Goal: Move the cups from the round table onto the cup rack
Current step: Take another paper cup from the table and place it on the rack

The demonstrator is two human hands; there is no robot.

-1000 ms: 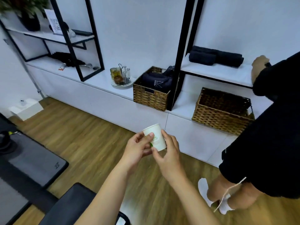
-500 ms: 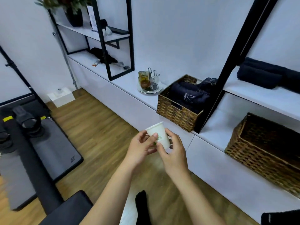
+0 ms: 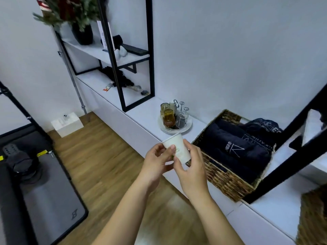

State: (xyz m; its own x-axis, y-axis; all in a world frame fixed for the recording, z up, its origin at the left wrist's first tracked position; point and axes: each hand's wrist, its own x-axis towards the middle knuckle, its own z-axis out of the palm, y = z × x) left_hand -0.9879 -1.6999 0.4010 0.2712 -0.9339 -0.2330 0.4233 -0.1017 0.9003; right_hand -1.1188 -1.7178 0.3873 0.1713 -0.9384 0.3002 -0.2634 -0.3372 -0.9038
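A white paper cup [image 3: 176, 145] with green print is held in front of me, tilted with its mouth up and to the left. My left hand [image 3: 155, 163] grips it from the left and my right hand [image 3: 190, 169] from the right and below. Just beyond the cup, on the low white counter, stands the wire cup rack [image 3: 178, 110] on a white round plate [image 3: 187, 127]. Two amber glass cups [image 3: 169, 117] and a clear glass [image 3: 182, 119] hang upside down on it. The round table is not in view.
A wicker basket [image 3: 228, 179] with folded dark towels sits on the counter right of the rack. Black metal shelf frames [image 3: 152, 64] rise from the counter. A white box [image 3: 68, 123] stands on the wood floor at left, beside a dark treadmill [image 3: 44, 191].
The view has swung left and closer to the counter; the cup rack now lies just beyond the cup. The person in black has left view. Both hands still hold the cup.
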